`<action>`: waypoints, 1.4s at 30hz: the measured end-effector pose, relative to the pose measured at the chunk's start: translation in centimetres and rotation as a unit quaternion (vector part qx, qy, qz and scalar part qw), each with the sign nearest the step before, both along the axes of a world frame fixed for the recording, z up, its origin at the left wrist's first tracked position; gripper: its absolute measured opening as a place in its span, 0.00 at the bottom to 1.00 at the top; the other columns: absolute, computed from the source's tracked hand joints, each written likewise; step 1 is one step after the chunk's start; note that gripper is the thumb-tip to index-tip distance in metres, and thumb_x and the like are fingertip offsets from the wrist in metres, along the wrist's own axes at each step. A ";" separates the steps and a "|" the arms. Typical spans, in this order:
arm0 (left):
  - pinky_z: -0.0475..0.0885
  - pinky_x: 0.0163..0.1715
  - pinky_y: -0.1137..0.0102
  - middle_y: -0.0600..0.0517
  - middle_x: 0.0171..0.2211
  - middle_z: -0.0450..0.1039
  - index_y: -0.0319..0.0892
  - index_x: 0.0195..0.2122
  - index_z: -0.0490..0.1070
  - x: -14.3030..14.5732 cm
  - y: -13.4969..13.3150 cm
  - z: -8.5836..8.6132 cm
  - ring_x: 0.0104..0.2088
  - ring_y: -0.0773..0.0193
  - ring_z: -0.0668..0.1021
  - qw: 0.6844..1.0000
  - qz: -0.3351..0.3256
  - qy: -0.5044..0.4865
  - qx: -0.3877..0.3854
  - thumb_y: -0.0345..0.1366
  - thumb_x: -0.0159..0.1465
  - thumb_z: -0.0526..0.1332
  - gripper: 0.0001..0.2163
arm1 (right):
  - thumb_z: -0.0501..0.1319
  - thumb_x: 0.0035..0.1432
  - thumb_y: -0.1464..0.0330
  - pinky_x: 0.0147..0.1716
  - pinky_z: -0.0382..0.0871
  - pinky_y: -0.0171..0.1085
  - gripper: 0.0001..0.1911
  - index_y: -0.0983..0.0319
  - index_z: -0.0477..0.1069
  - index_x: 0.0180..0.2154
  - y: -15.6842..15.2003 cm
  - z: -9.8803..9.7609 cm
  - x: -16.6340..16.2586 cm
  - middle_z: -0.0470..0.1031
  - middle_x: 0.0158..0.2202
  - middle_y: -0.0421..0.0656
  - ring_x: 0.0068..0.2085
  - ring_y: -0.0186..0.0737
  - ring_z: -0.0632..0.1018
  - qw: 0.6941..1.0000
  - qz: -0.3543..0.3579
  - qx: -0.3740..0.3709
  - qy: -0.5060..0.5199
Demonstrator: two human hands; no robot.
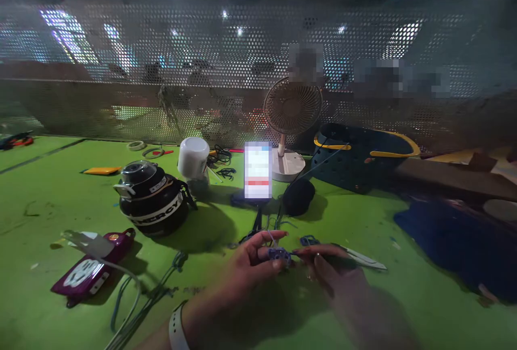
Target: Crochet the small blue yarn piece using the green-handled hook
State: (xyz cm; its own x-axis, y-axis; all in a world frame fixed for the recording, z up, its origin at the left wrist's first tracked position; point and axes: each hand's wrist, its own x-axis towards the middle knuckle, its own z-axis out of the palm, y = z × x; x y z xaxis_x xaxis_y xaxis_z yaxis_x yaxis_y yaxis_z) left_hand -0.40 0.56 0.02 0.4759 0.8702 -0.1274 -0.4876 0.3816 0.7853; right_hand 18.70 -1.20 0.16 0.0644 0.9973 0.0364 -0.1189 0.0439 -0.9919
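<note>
My left hand (pixel 250 266) pinches a small blue crocheted piece (pixel 279 254) between thumb and fingers, low in the middle of the view. My right hand (pixel 339 280) meets it from the right, fingers closed on a thin hook whose tip touches the piece. Blue yarn runs from the piece back toward a dark yarn ball (pixel 298 196) on the green table (pixel 363 231). A white band sits on my left wrist. A lit phone (pixel 257 170) stands upright behind my hands.
A black jug (pixel 152 199) and a white cup (pixel 194 159) stand at the left. A purple power bank (pixel 91 272) with cables lies near the left edge. A small fan (pixel 291 118), a dark basket (pixel 359 156) and scissors (pixel 363 258) are nearby. A perforated metal screen closes the back.
</note>
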 end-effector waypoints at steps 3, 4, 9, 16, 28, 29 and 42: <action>0.68 0.41 0.73 0.50 0.35 0.81 0.41 0.51 0.72 0.0 0.1 -0.3 0.36 0.67 0.79 1.000 0.011 0.007 0.012 0.33 0.54 0.73 0.23 | 0.69 0.51 0.57 0.30 0.77 0.37 0.09 0.53 0.81 0.31 0.0 -0.1 0.1 0.83 0.28 0.42 0.27 0.40 0.80 1.000 -0.002 -0.006 -0.020; 0.68 0.40 0.73 0.50 0.35 0.81 0.41 0.51 0.72 0.1 0.2 -0.3 0.36 0.67 0.79 1.000 0.015 0.010 0.016 0.33 0.54 0.73 0.24 | 0.70 0.50 0.57 0.28 0.77 0.37 0.09 0.54 0.81 0.31 0.0 -0.2 0.2 0.82 0.26 0.41 0.26 0.41 0.80 1.000 -0.009 -0.003 -0.021; 0.68 0.38 0.76 0.53 0.32 0.79 0.43 0.48 0.74 0.3 0.2 0.1 0.34 0.71 0.77 0.997 0.055 0.038 0.024 0.34 0.53 0.73 0.21 | 0.68 0.54 0.62 0.23 0.80 0.35 0.05 0.52 0.82 0.33 -0.4 -0.5 1.1 0.83 0.28 0.40 0.27 0.43 0.82 0.988 -0.029 0.093 -0.121; 0.71 0.40 0.73 0.52 0.34 0.80 0.44 0.47 0.75 0.6 0.0 0.3 0.36 0.67 0.78 0.992 0.108 0.065 0.030 0.33 0.53 0.73 0.20 | 0.65 0.56 0.65 0.43 0.80 0.47 0.10 0.48 0.81 0.40 -1.2 0.3 1.3 0.83 0.41 0.39 0.42 0.50 0.83 0.958 -0.003 0.201 -0.204; 0.69 0.42 0.70 0.49 0.35 0.81 0.41 0.48 0.73 0.3 0.4 -1.2 0.36 0.65 0.79 0.998 0.050 0.026 0.001 0.36 0.53 0.74 0.22 | 0.62 0.61 0.60 0.50 0.73 0.50 0.10 0.46 0.78 0.44 -0.5 -0.7 1.2 0.82 0.45 0.39 0.44 0.45 0.82 0.910 0.052 0.331 -0.245; 0.69 0.42 0.69 0.48 0.35 0.81 0.41 0.49 0.73 0.2 0.5 -1.3 0.36 0.64 0.79 0.999 0.041 0.022 -0.003 0.36 0.53 0.73 0.23 | 0.62 0.61 0.60 0.50 0.72 0.50 0.10 0.46 0.78 0.44 -0.4 -1.0 1.4 0.82 0.45 0.39 0.44 0.44 0.82 0.909 0.061 0.333 -0.244; 0.71 0.40 0.69 0.47 0.33 0.82 0.38 0.47 0.74 0.4 0.4 -0.6 0.33 0.63 0.80 0.997 0.078 0.024 -0.005 0.33 0.51 0.74 0.22 | 0.66 0.55 0.62 0.33 0.79 0.41 0.04 0.45 0.79 0.30 4.1 -3.1 2.3 0.83 0.25 0.31 0.31 0.41 0.83 0.927 0.192 0.227 -0.229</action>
State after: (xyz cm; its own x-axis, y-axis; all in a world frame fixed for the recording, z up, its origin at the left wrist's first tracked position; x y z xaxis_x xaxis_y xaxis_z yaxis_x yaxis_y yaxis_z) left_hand -0.04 0.91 -0.54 0.3277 0.9317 -0.1566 -0.5029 0.3123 0.8060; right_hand 21.05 2.94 -2.91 -0.4188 0.8185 0.3934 0.2166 0.5107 -0.8320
